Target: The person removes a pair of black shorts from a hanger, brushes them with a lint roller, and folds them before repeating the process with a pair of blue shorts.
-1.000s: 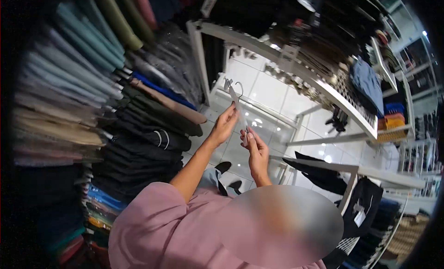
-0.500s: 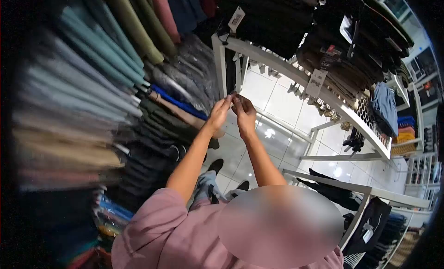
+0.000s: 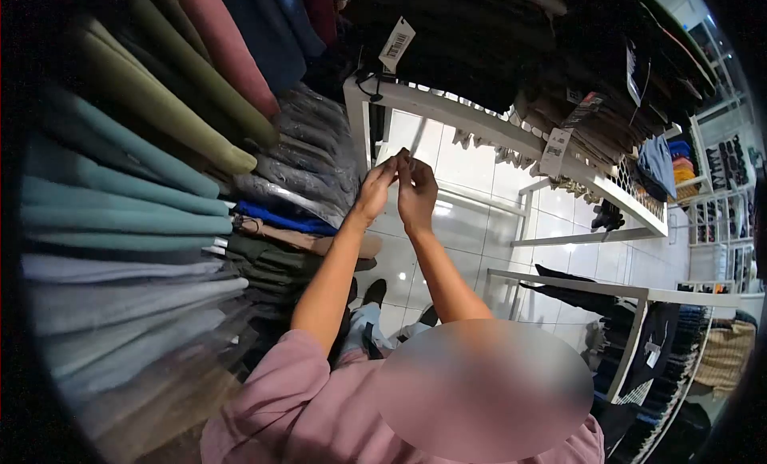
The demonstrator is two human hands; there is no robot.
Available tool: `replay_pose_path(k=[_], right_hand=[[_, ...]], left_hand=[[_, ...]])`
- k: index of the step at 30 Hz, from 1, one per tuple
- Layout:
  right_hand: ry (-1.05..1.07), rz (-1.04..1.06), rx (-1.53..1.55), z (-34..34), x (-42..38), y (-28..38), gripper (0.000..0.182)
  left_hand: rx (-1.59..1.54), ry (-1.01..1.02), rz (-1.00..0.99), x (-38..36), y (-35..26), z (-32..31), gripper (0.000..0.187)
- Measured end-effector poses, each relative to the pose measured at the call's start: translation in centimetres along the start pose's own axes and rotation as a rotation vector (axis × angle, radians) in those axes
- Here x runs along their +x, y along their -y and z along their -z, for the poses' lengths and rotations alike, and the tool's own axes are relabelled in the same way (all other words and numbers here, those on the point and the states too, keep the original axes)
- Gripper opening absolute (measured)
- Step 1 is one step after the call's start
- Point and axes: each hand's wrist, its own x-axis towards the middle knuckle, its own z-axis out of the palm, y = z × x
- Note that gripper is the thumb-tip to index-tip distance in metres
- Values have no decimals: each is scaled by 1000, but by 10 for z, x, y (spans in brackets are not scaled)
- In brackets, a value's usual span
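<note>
Out in front of me, my left hand (image 3: 377,191) and my right hand (image 3: 417,196) meet at the fingertips. Both are closed in a pinch, thumbs and forefingers pressed together. Whatever is between them, if anything, is too small and dark to make out. Just beyond the fingers stands the corner of a white metal display table (image 3: 357,105). A white barcode tag (image 3: 397,45) hangs by a black cord at that corner, apart from my hands. Left of my left hand lie folded garments in clear plastic (image 3: 300,156).
Rolled or folded garments in green (image 3: 160,105), teal (image 3: 120,200) and grey (image 3: 136,280) fill the left side. Dark folded clothes (image 3: 447,45) are stacked on the table. A lower white rack (image 3: 607,292) with dark garments stands at right. White floor tiles (image 3: 471,264) show between.
The view has swung so that the garments on the left appear lower and sharper. My hands keep their fingertips together, with the fingers slightly more closed in.
</note>
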Motion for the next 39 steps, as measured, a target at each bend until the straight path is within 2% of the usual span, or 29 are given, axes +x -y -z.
replay_pose_path(k=[3,7,12,14,16,18,20,24,26,27,28,30,31,32,33,35,36,37,39], right_hand=[[91,23,-101,-11,25,4,27],[23,149,-151,-21,58,-2,33],[23,224,-187,-20,98,-10,22],[26,249,-149,-12,120,-33,20],[-13,204,-351,-1,134,-44,24],[-44,219,-365,3,136,-54,26],[-48,224,-456,-1,112,-25,32],[-15,104,-435,3,107,-24,39],[-47,161,-321,-3,93,-21,32],[-100,235,-338,-1,92,-43,35],[-69,144,-516,9,79,-45,42],[-83,123,-392,19,34,-32,50],[-77,129,-467,35,12,-33,52],[-102,63,-436,53,-15,-43,54],[-137,-119,-401,68,-46,-18,55],[-167,-92,-399,122,-102,-24,53],[-193,-143,-425,151,-130,-16,50],[-221,-196,-448,180,-156,-7,48],[-361,-164,-536,247,-200,-1,42]], left_hand=[[-5,18,-39,23,-5,15,51],[52,108,-39,56,-14,19,58],[22,173,-51,94,-8,15,57],[108,155,47,103,-6,13,55],[128,164,-32,105,-2,6,54],[142,148,-4,105,4,5,53],[169,174,-15,96,3,5,53],[136,211,-38,86,16,4,55],[116,233,-4,79,24,9,57],[152,227,-17,72,28,13,58],[192,234,-34,66,30,15,60],[241,151,104,38,48,22,60],[273,155,181,16,33,13,62],[303,159,263,-8,20,4,63],[278,195,289,-25,40,8,64],[226,232,387,-61,71,0,64],[206,235,461,-81,80,-13,64],[241,293,513,-98,84,-28,64],[321,433,598,-128,91,-62,63]])
